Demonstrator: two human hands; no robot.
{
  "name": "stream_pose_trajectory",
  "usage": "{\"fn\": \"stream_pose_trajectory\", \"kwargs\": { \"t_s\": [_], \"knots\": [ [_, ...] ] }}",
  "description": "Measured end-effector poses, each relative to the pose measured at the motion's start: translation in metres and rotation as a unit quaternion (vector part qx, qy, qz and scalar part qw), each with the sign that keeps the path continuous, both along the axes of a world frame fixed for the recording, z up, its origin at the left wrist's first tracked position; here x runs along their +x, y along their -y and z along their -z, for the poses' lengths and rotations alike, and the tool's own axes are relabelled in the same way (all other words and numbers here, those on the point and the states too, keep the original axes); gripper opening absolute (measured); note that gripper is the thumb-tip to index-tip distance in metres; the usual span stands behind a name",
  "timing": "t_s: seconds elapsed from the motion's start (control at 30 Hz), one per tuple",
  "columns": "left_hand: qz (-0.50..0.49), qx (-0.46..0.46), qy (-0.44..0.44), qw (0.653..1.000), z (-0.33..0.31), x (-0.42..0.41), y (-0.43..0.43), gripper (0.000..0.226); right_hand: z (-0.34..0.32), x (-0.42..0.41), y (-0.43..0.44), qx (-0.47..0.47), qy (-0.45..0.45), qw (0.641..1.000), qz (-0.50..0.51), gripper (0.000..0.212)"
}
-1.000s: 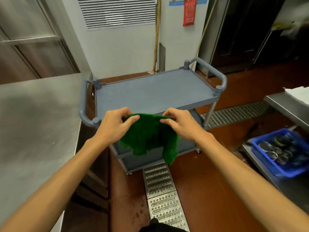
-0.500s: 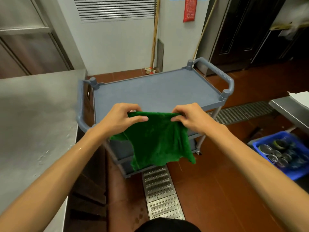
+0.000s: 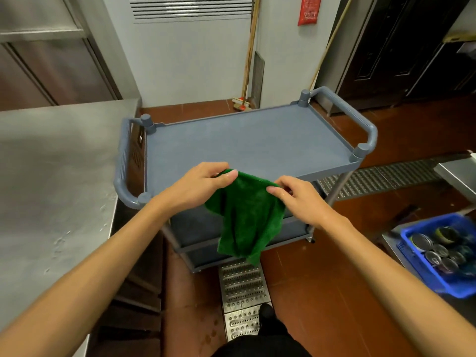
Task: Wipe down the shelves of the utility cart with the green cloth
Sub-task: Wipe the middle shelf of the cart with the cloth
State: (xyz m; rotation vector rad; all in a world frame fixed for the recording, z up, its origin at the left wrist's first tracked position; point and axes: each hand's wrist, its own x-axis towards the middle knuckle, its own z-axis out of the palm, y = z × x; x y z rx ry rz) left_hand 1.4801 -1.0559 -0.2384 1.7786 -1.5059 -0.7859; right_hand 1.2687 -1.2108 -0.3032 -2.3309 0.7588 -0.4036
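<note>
A grey-blue utility cart stands in front of me, its top shelf bare, with tube handles at both ends. A lower shelf shows beneath, partly hidden by the cloth. The green cloth hangs in the air over the cart's near edge, bunched and drooping. My left hand pinches its upper left edge. My right hand pinches its upper right edge. Both hands hover just above and in front of the top shelf's near rim.
A steel counter runs along the left, touching the cart's left handle. A blue crate of cans sits at the right on a steel surface. Metal floor drain grates lie under and behind the cart. Brooms lean on the far wall.
The view has come closer to the cart. My hands have drawn nearer together, so the cloth, spread wider half a second ago, now hangs bunched.
</note>
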Motion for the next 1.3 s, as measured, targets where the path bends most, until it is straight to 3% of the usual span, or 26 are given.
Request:
{"fn": "stream_pose_trajectory", "kwargs": {
  "t_s": [0.13,0.2,0.27,0.37,0.43,0.47,0.53,0.63,0.7,0.77,0.87,1.0,1.13,1.3],
  "knots": [
    [-0.011,0.029,-0.163,0.986,-0.012,-0.023,0.028,0.044,0.026,-0.004,0.018,0.079,0.033,0.995,0.056,0.031],
    [-0.028,0.030,-0.211,0.977,-0.021,-0.031,0.042,0.040,0.038,-0.010,0.024,0.161,0.019,0.984,0.066,0.056],
    [-0.056,0.030,-0.242,0.968,-0.034,-0.035,0.056,0.036,0.051,-0.016,0.028,0.265,-0.043,0.962,0.044,0.080],
    [-0.086,0.027,-0.272,0.958,-0.047,-0.034,0.075,0.032,0.076,-0.021,0.032,0.353,-0.126,0.927,-0.008,0.091],
    [-0.097,0.024,-0.282,0.954,-0.051,-0.032,0.084,0.029,0.090,-0.018,0.034,0.380,-0.091,0.920,-0.019,0.079],
    [-0.098,0.020,-0.282,0.954,-0.052,-0.031,0.087,0.028,0.092,-0.015,0.035,0.384,-0.054,0.922,-0.025,0.061],
    [-0.097,0.017,-0.278,0.955,-0.051,-0.027,0.091,0.029,0.092,-0.008,0.039,0.362,-0.007,0.932,-0.025,0.031],
    [-0.109,0.011,-0.264,0.958,-0.046,-0.018,0.093,0.035,0.091,-0.001,0.054,0.285,0.009,0.959,0.009,0.014],
    [-0.130,0.005,-0.248,0.960,-0.041,-0.012,0.093,0.034,0.095,0.002,0.065,0.198,-0.016,0.980,-0.004,0.025],
    [-0.161,0.004,-0.238,0.958,-0.036,-0.007,0.092,0.028,0.091,0.000,0.072,0.182,-0.012,0.982,-0.040,0.044],
    [-0.203,0.017,-0.244,0.948,-0.025,-0.002,0.089,0.039,0.066,-0.004,0.073,0.284,0.055,0.956,-0.058,0.032],
    [-0.229,0.027,-0.207,0.951,-0.006,0.007,0.087,0.054,0.038,-0.009,0.078,0.342,0.154,0.924,-0.073,0.022],
    [-0.234,0.007,-0.096,0.968,0.029,0.010,0.090,0.048,0.002,-0.003,0.082,0.420,0.233,0.873,-0.081,0.027],
    [-0.212,0.071,0.033,0.974,0.077,-0.015,0.098,0.050,-0.029,0.005,0.081,0.518,0.279,0.803,-0.097,0.028]
  ]
}}
